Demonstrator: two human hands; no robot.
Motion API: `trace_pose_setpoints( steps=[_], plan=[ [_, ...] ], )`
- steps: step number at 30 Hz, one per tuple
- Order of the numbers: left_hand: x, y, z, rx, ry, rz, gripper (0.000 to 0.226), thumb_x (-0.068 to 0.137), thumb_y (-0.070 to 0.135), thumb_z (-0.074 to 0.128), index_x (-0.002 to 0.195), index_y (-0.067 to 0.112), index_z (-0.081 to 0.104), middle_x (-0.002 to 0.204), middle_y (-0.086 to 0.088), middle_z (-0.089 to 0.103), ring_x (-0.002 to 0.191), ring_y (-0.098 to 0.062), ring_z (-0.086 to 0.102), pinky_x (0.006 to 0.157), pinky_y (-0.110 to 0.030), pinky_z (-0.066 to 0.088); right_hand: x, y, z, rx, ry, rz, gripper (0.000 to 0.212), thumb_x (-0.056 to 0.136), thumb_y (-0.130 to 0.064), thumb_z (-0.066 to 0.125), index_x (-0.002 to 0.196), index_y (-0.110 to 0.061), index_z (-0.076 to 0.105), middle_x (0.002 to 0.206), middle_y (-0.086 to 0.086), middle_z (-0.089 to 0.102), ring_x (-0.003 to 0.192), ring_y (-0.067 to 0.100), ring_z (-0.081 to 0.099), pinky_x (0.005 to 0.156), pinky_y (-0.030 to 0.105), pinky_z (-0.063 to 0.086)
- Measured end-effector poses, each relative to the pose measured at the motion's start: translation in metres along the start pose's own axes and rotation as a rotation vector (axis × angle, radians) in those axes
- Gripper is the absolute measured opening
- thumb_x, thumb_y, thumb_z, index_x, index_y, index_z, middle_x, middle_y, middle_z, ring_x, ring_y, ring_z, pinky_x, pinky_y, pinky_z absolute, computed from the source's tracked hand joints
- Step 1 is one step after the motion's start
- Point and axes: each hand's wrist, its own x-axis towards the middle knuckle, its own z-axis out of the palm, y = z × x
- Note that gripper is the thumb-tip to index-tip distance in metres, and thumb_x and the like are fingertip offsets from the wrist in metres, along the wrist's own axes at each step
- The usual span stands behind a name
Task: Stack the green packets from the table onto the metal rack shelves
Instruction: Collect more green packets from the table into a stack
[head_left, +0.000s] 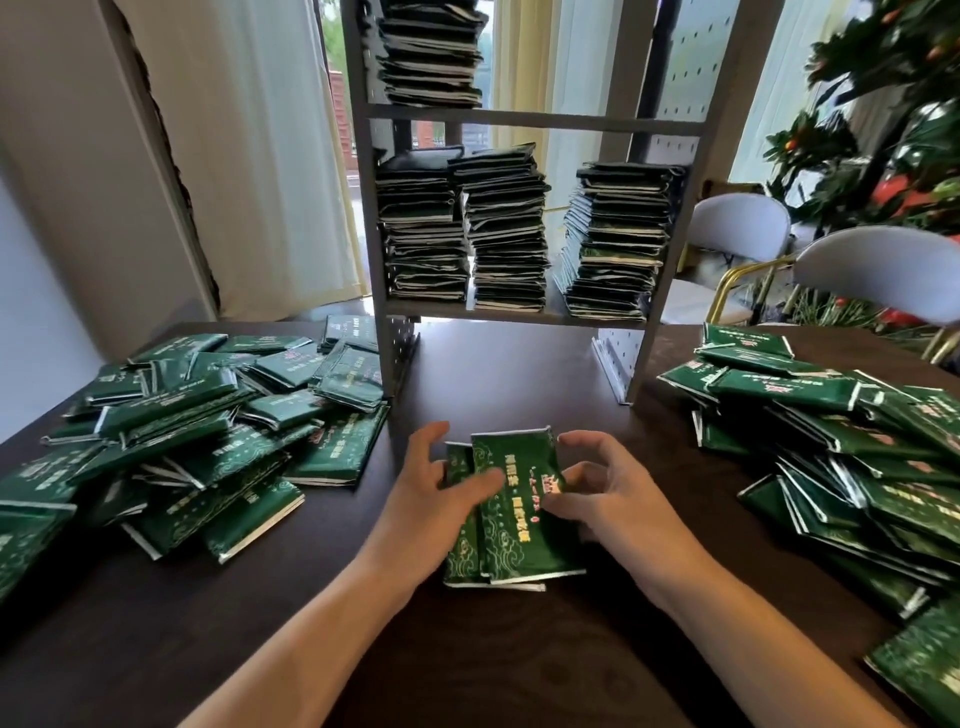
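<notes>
A small stack of green packets (511, 525) lies on the dark table (467, 665) right in front of me. My left hand (434, 491) holds its left side, thumb across the top packet. My right hand (605, 491) holds its right side with curled fingers. Behind them stands the grey metal rack (524, 117). Its lower shelf carries three tall stacks of packets (506, 228), and the shelf above has one stack (428, 52). Loose packets lie in a heap on the left (192, 431) and another heap on the right (857, 457).
Two light grey chairs (872, 270) stand behind the table at the right, next to a leafy plant with red fruit (893, 104). Curtains and a window are behind the rack. The rack's perforated feet (615, 364) rest on the table.
</notes>
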Motion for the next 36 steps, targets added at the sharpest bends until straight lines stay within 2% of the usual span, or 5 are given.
trace_pose_setpoints(
  steps=[4, 13, 19, 24, 36],
  plan=[
    [0.002, -0.004, 0.001, 0.043, -0.040, 0.077, 0.074, 0.087, 0.002, 0.074, 0.135, 0.041, 0.035, 0.098, 0.007, 0.075, 0.082, -0.004, 0.073, 0.063, -0.016, 0.054, -0.002, 0.003, 0.009, -0.178, 0.035, -0.100, 0.041, 0.084, -0.006, 0.078, 0.113, -0.025, 0.056, 0.075, 0.000, 0.064, 0.063, 0.010, 0.062, 0.055, 0.019, 0.044],
    [-0.003, 0.001, -0.006, 0.051, -0.050, 0.194, 0.053, 0.096, 0.031, 0.065, 0.140, 0.045, 0.040, 0.121, 0.000, 0.069, 0.109, -0.016, 0.069, 0.099, -0.046, 0.053, -0.007, 0.001, 0.013, 0.052, -0.143, -0.011, 0.023, 0.090, 0.002, 0.066, 0.110, -0.009, 0.070, 0.105, 0.014, 0.076, 0.095, 0.030, 0.074, 0.086, 0.038, 0.055],
    [0.004, 0.005, -0.041, 0.849, 0.483, 0.373, 0.043, 0.098, 0.030, 0.051, 0.140, 0.024, 0.051, 0.137, 0.003, 0.056, 0.126, -0.019, 0.050, 0.106, -0.038, 0.039, -0.007, 0.002, 0.013, 0.068, -0.159, 0.036, 0.018, 0.089, 0.009, 0.062, 0.102, -0.002, 0.067, 0.098, 0.019, 0.076, 0.084, 0.031, 0.074, 0.080, 0.038, 0.059],
    [0.010, -0.001, -0.052, 1.223, 0.284, -0.008, 0.045, 0.103, 0.037, 0.037, 0.146, 0.024, 0.042, 0.159, -0.007, 0.031, 0.149, -0.024, 0.024, 0.118, -0.058, 0.009, -0.007, 0.003, 0.011, 0.072, -0.161, 0.039, 0.017, 0.090, 0.007, 0.062, 0.103, -0.002, 0.067, 0.102, 0.018, 0.075, 0.086, 0.031, 0.074, 0.079, 0.038, 0.056],
    [-0.001, 0.002, -0.045, 1.277, 0.388, 0.142, 0.051, 0.099, 0.036, 0.049, 0.148, 0.026, 0.038, 0.133, -0.008, 0.053, 0.125, -0.029, 0.050, 0.102, -0.040, 0.038, -0.009, -0.002, 0.012, 0.040, -0.096, 0.082, 0.016, 0.090, 0.002, 0.064, 0.102, -0.007, 0.068, 0.095, 0.013, 0.077, 0.078, 0.027, 0.074, 0.070, 0.037, 0.056]
  ],
)
